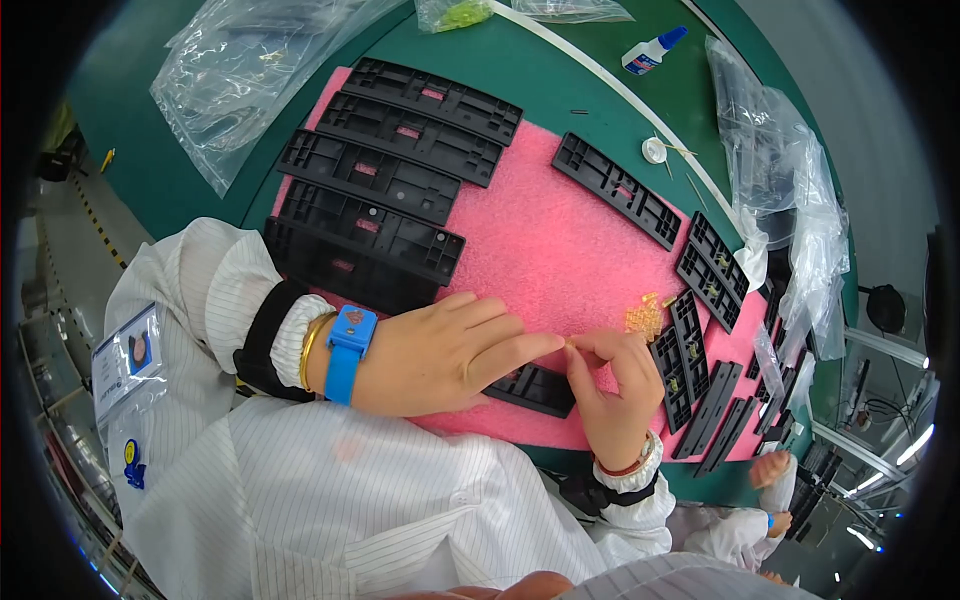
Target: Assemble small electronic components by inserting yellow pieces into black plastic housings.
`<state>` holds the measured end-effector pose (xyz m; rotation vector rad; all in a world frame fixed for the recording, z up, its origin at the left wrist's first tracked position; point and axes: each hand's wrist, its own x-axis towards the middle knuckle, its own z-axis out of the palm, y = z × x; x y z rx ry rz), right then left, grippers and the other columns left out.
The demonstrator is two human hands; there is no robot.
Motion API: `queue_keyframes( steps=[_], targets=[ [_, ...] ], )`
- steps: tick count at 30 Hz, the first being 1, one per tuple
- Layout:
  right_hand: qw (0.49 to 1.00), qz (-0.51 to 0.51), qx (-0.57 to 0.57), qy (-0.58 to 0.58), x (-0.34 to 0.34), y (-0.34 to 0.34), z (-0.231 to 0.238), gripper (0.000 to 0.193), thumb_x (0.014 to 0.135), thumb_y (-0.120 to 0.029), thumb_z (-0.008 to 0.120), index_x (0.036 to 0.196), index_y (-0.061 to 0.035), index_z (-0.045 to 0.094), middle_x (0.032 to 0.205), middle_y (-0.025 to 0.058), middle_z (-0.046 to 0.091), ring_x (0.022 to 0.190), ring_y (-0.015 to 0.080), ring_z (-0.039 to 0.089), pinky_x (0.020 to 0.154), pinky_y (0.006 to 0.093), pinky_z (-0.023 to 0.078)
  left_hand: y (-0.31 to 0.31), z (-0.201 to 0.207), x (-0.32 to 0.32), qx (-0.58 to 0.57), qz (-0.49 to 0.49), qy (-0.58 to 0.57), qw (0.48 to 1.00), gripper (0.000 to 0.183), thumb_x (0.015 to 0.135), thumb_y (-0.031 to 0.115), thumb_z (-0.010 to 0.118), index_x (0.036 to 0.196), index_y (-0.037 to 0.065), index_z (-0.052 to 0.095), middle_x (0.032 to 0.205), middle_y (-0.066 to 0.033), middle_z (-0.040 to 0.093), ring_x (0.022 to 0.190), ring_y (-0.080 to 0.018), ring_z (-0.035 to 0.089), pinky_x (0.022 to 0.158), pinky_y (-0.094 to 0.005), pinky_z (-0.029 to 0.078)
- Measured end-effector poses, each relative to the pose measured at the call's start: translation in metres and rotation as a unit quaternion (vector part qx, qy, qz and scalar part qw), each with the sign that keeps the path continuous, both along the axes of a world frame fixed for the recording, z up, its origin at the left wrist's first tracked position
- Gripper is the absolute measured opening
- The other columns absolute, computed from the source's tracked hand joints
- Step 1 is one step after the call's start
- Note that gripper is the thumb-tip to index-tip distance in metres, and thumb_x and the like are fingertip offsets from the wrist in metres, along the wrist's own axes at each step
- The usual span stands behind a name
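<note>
My left hand [440, 352] reaches in from the left, its fingers drawn together and its index fingertip meeting my right hand [618, 388]. Thumb and index finger of the right hand are pinched at that same spot. Whatever lies between the fingertips is too small to make out. Just beneath them a black plastic part [540, 388] lies on the pink foam sheet [560, 260], partly covered by both hands. Close to the right hand's knuckles sits a little heap of small gold-coloured pieces [644, 318].
Long black ribbed panels [380, 180] overlap at the left of the foam. A single panel [618, 190] and shorter black parts [712, 270] lie right. Behind are a glue bottle [652, 52], a small white round dish [654, 150] and plastic bags [775, 150]. Another person's hand [770, 470] shows lower right.
</note>
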<state>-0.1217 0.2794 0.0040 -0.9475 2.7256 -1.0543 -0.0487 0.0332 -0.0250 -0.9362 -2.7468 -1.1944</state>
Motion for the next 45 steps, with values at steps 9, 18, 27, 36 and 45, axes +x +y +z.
queue_keyframes(
  steps=[9,18,27,36,45],
  targets=[
    [0.999,0.024,0.016,0.024,-0.002,0.008,0.005,0.023,0.076,0.003,0.084,0.098,-0.0028,0.077,0.092,0.0096,0.075,0.079,0.0269,0.070,0.070,0.0358,0.055,-0.001,0.004,0.002,-0.030,0.011,0.025,0.999,0.094,0.071,0.025,0.087,0.152,0.004,0.044,0.122,-0.0119,0.059,0.109,-0.0294,0.058,0.095,-0.0431,0.044],
    [0.996,0.043,0.045,0.069,-0.005,0.001,0.008,0.021,0.076,0.006,0.082,0.096,-0.0019,0.078,0.090,0.0090,0.074,0.078,0.0231,0.066,0.069,0.0329,0.052,-0.003,0.005,0.000,-0.065,0.024,0.039,0.997,0.091,0.068,0.032,0.087,0.146,0.004,0.051,0.121,-0.0121,0.061,0.110,-0.0278,0.059,0.096,-0.0433,0.041],
    [0.991,0.060,-0.087,-0.085,0.005,-0.002,0.008,0.026,0.073,0.006,0.085,0.097,-0.0028,0.079,0.093,0.0097,0.076,0.082,0.0247,0.070,0.071,0.0337,0.054,-0.006,0.015,-0.009,0.035,0.040,0.017,0.998,0.058,0.082,0.043,0.083,0.124,0.008,0.063,0.109,-0.0070,0.064,0.100,-0.0251,0.061,0.091,-0.0402,0.042],
    [0.985,0.117,-0.125,-0.024,0.014,-0.018,0.019,0.031,0.070,0.008,0.086,0.098,-0.0016,0.078,0.090,0.0095,0.076,0.078,0.0227,0.068,0.070,0.0333,0.051,-0.003,0.012,-0.009,0.045,0.048,0.052,0.997,0.027,0.082,0.031,0.083,0.100,0.015,0.070,0.097,0.0011,0.062,0.094,-0.0197,0.058,0.085,-0.0380,0.038],
    [0.987,0.101,-0.122,-0.013,0.013,-0.019,0.027,0.031,0.073,0.000,0.090,0.101,-0.0049,0.080,0.090,0.0063,0.074,0.079,0.0230,0.068,0.069,0.0329,0.053,-0.004,0.013,-0.010,0.100,0.035,-0.001,0.994,0.013,0.088,0.022,0.078,0.097,0.015,0.071,0.093,0.0046,0.064,0.099,-0.0201,0.058,0.089,-0.0380,0.036]
  ],
)
